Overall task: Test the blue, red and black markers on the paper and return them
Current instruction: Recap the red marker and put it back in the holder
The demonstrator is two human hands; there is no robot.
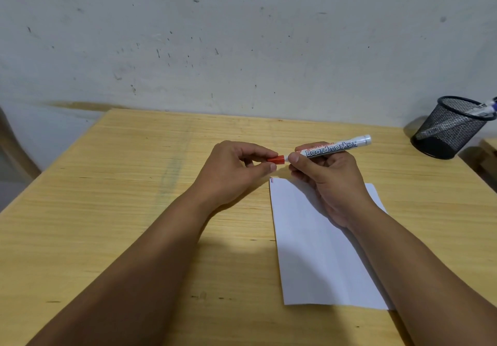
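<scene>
My right hand (326,181) grips the white barrel of the red marker (333,148), held level above the far edge of the white paper (317,251). My left hand (234,170) pinches the marker's red cap (276,159) between thumb and fingers, right at the marker's tip end. Short blue and red strokes (272,180) show at the paper's far left corner. A blue marker (486,107) leans in the black mesh pen holder (451,127) at the far right. The black marker is not visible.
The wooden table (134,211) runs up to a stained white wall. A chair edge (16,146) shows at the far left. Another wooden surface (489,154) sits beyond the table's right edge.
</scene>
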